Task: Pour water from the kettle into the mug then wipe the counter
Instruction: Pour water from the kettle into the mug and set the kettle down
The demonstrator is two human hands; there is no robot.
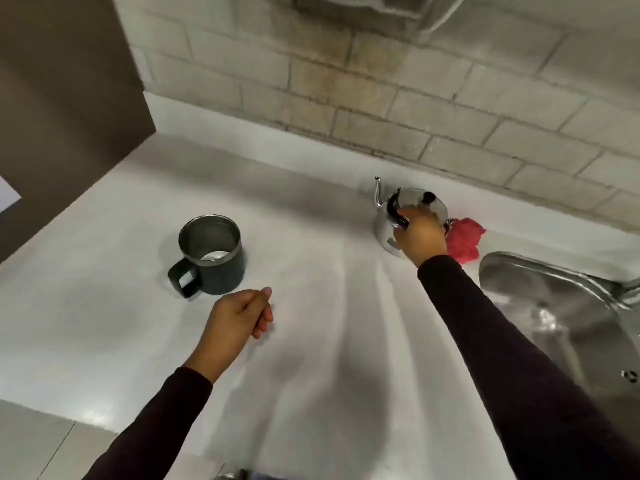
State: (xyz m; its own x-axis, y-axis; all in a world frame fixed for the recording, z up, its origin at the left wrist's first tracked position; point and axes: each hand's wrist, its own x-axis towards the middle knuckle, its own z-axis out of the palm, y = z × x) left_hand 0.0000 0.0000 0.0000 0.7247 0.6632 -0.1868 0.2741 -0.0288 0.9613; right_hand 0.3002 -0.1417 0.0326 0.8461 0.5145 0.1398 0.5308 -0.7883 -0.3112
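A shiny steel kettle with a black handle and a thin spout pointing left stands near the back of the white counter. My right hand is closed around its handle. A dark green mug with a steel inside stands upright at the left, its handle toward me. Just in front of the mug, to its right, my left hand hovers over the counter with fingers loosely curled and nothing in it. A crumpled red cloth lies right of the kettle, partly hidden by my right hand.
A steel sink is set into the counter at the right. A tiled wall runs along the back. A brown cabinet side rises at the left.
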